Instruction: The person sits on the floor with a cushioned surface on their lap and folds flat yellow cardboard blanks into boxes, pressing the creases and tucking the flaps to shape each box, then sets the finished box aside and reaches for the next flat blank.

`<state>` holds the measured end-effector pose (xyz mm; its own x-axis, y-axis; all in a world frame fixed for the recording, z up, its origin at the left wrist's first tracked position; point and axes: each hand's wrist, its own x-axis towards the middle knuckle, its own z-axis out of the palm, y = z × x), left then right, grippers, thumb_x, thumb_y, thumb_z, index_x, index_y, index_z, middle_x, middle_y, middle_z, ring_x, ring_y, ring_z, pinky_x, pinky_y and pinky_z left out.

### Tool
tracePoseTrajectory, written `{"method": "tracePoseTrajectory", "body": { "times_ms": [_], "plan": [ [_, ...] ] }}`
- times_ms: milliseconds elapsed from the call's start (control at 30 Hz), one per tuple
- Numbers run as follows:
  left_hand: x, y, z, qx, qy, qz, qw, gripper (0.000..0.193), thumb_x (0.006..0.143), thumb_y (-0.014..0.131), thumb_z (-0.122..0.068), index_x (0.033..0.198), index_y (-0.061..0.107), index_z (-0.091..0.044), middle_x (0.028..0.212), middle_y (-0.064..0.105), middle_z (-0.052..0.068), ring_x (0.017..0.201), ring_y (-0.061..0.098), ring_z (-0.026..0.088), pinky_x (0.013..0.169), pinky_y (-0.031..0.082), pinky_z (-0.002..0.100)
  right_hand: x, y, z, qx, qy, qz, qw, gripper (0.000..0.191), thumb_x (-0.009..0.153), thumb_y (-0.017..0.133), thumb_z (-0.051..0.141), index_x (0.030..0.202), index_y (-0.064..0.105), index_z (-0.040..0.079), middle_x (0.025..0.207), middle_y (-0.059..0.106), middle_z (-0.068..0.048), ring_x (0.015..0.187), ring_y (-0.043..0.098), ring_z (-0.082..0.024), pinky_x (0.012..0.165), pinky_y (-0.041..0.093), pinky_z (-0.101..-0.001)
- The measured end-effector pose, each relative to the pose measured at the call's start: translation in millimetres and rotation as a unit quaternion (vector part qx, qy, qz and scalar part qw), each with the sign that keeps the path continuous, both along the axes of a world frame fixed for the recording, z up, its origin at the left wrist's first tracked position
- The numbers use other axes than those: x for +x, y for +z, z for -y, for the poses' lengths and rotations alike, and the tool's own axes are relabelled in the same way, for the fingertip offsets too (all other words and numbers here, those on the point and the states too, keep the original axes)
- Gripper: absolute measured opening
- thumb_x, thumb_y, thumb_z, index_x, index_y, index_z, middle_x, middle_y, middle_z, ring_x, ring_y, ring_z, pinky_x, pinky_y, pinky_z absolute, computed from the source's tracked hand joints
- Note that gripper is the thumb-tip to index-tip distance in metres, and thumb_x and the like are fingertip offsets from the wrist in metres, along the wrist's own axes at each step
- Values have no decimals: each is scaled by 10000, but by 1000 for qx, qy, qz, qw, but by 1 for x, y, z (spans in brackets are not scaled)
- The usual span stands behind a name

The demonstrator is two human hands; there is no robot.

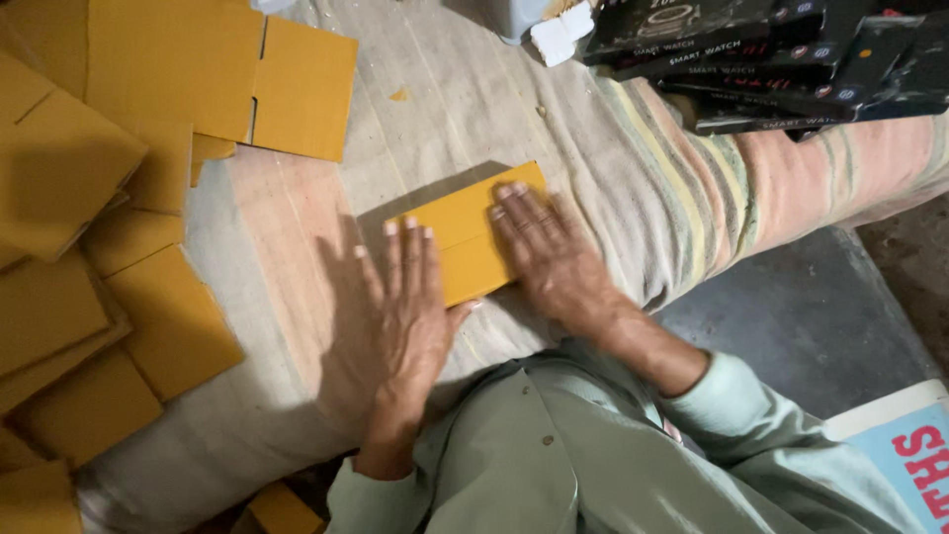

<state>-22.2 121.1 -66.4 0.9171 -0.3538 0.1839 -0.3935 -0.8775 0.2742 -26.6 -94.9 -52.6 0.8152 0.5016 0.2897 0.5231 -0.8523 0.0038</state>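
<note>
A yellow folded cardboard box blank [465, 229] lies flat on a striped cloth-covered surface [643, 168]. My left hand [400, 307] rests flat with spread fingers on the blank's left end. My right hand [549, 252] presses palm-down on its right end. Both hands push on the cardboard and grip nothing.
A heap of flat yellow cardboard blanks [109, 227] covers the left side. A larger unfolded blank [237, 74] lies at the top left. Black product boxes [781, 59] are stacked at the top right. A dark floor [801, 316] shows at the right.
</note>
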Motion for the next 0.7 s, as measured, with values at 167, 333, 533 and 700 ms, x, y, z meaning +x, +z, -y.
{"method": "tracePoseTrajectory", "body": {
  "times_ms": [167, 333, 533, 700],
  "plan": [
    [0, -3, 14, 80, -38, 4, 996, 1020, 736, 841, -316, 1563, 328, -11, 1664, 275, 164, 1565, 203, 292, 1263, 80, 589, 4, 0, -22, -7, 52, 6, 999, 775, 876, 632, 300, 1496, 389, -98, 1602, 378, -278, 1515, 343, -386, 1260, 231, -498],
    [-8, -2, -8, 6, -9, -7, 1000, 1010, 747, 833, -337, 1551, 326, 2, 1657, 275, 177, 1550, 215, 308, 1260, 81, 576, 6, 5, 11, 90, 62, -41, 993, 682, 952, 535, 261, 1498, 370, -113, 1582, 368, -305, 1502, 322, -406, 1250, 208, -514],
    [-13, 3, -10, 37, 16, -25, 999, 967, 783, 811, -319, 1535, 328, 50, 1653, 250, 203, 1549, 193, 328, 1245, 56, 580, 0, 8, 15, -57, -17, 11, 998, 641, 923, 479, 145, 1502, 395, -117, 1601, 371, -288, 1522, 322, -388, 1254, 210, -529],
    [-4, 2, 18, 197, -8, 127, 972, 872, 860, 792, -247, 1552, 327, 7, 1658, 271, 152, 1566, 201, 274, 1261, 79, 591, 5, -3, -23, -7, 50, 5, 999, 616, 959, 474, 164, 1502, 394, -115, 1606, 356, -300, 1531, 315, -405, 1270, 214, -524]
  ]
}}
